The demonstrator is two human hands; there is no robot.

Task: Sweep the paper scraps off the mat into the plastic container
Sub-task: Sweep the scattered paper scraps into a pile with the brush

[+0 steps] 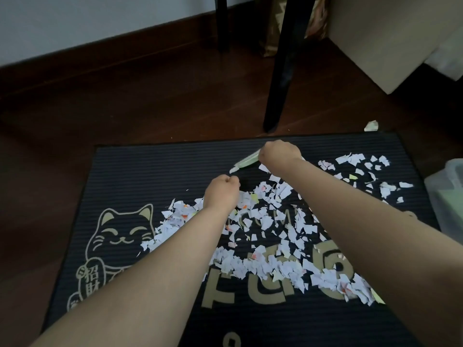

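Both bare forearms enter from the near edge and reach out over the dark ribbed floor mat with a gold cat print (120, 171). Left hand (221, 194) is curled into a loose fist at the far edge of the pile; whether it pinches anything cannot be told. Right hand (280, 152) is closed around a pale green flat tool (246, 162), possibly a small brush or scraper, whose tip points toward the left hand. White torn paper scraps (270, 221) lie mostly between and below the two hands, with a thinner patch to the right of the right hand. Translucent plastic container (448, 194) sits off the mat, well to the right of the right hand. Recommended technique: keep the tool edge flat against the ribs, draw in short strokes toward the container side, and gather the scattered patch into one ridge before moving it. Light scraps probably scatter under fast strokes. A stray crumpled white scrap (371, 126) lies on the wooden floor beyond the mat.
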